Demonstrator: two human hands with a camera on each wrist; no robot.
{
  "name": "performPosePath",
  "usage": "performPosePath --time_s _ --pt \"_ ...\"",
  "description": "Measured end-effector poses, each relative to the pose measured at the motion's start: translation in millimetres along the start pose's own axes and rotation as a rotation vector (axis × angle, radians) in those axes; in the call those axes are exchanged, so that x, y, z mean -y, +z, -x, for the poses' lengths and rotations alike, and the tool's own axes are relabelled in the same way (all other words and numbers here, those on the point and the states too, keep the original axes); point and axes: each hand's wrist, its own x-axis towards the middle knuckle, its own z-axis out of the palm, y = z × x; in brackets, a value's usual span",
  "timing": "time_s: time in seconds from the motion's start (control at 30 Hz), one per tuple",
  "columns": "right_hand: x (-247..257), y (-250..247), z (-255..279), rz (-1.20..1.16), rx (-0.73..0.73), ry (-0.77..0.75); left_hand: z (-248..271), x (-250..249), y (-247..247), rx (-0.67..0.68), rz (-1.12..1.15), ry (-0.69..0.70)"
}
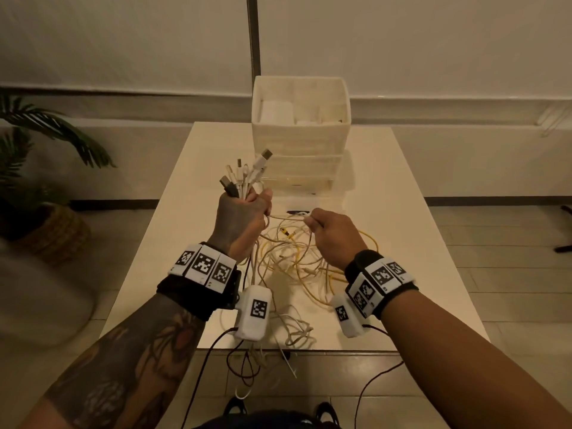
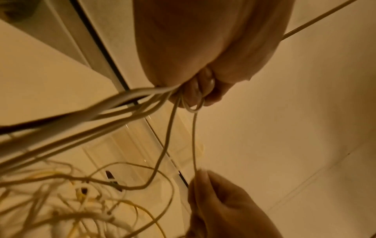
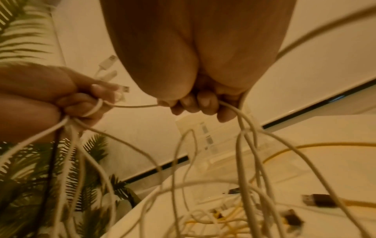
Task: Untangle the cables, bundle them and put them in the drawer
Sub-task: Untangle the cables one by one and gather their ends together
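My left hand (image 1: 244,212) is raised over the table and grips a bunch of white cables (image 1: 246,174), their USB plug ends sticking up out of the fist. My right hand (image 1: 328,230), a little to the right and lower, pinches a white cable (image 1: 288,216) that runs across to the left fist. In the right wrist view several more white cables (image 3: 246,128) hang from the right hand's (image 3: 199,103) curled fingers. Below both hands a tangle of yellow and white cables (image 1: 297,261) lies on the table. The left wrist view shows cables (image 2: 142,104) streaming from the left fist (image 2: 199,90).
A white drawer unit (image 1: 300,150) with a basket on top stands at the table's far end; its lowest drawer looks pulled out. The white table (image 1: 402,227) has free room right. More cable (image 1: 291,332) hangs over the near edge. A potted palm (image 1: 37,156) stands left.
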Motion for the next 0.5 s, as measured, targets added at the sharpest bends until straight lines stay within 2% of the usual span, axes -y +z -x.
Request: performPosePath --time_s 0.23,0.33,0.5 --pt "-17.3 -5.7 -14.5 0.220 -0.136 0.095 3.9 2.5 -9.2 0.037 -0.243 0.050" --pt "-18.9 -7.1 -12.1 0.405 -0.130 0.101 2.9 1.0 -10.9 0.005 -0.244 0.065" --pt "-16.8 -6.9 -10.4 0.584 -0.109 0.083 -2.3 -3.1 -11.4 -0.057 -0.287 0.088"
